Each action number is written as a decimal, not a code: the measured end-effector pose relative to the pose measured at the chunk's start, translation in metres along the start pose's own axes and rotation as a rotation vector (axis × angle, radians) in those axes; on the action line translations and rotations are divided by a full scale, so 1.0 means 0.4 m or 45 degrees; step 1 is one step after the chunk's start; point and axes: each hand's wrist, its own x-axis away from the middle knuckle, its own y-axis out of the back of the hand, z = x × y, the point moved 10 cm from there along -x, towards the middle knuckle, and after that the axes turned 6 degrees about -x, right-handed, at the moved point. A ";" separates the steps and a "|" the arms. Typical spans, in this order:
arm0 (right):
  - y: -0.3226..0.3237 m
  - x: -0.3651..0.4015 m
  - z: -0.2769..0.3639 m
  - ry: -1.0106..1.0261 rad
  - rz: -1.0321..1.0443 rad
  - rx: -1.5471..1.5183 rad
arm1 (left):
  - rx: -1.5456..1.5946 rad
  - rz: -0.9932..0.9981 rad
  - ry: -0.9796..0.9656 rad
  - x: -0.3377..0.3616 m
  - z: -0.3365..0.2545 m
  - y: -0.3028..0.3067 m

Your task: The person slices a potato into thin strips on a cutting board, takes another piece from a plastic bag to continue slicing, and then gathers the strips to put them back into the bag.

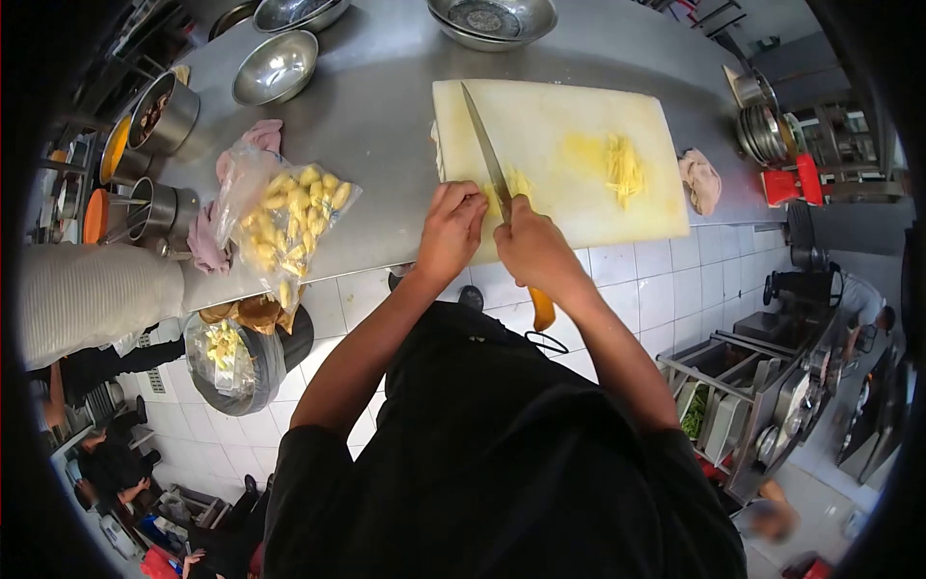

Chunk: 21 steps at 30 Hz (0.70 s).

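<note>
My right hand (532, 253) is wrapped round the handle of a long kitchen knife (485, 143), whose orange handle end sticks out below the fist. The blade points away over the white cutting board (540, 116). Just left of the blade, my left hand (453, 227) has its fingers curled down on a yellow vegetable piece, mostly hidden by the fingers and knife. Some thin yellow slices (519, 181) lie right of the blade. Farther right on the board is a small pile of yellow shreds (625, 172).
A clear plastic bag of yellow pieces (294, 217) lies left of the board, beside a pink cloth (207, 239). Metal bowls (276, 68) stand behind, pots (164, 111) at far left. Another cloth (700, 181) lies right. A lined bin (231, 362) stands below the table edge; other people are nearby.
</note>
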 end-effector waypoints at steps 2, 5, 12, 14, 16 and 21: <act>-0.023 -0.020 -0.007 0.109 -0.124 0.100 | 0.008 0.013 -0.004 0.004 -0.006 -0.005; -0.020 -0.050 -0.018 0.090 -0.055 0.009 | -0.005 0.011 -0.024 0.006 -0.001 0.004; -0.031 -0.026 -0.027 0.007 -0.040 0.025 | 0.001 -0.045 0.040 0.013 0.000 0.005; -0.023 -0.049 -0.026 0.030 -0.048 0.023 | -0.012 -0.035 0.038 0.010 0.005 0.008; -0.006 -0.019 -0.008 -0.002 -0.010 0.024 | -0.004 -0.022 0.041 0.007 0.006 0.002; -0.034 -0.029 -0.015 0.030 -0.046 0.071 | 0.022 -0.045 0.015 0.011 0.002 0.003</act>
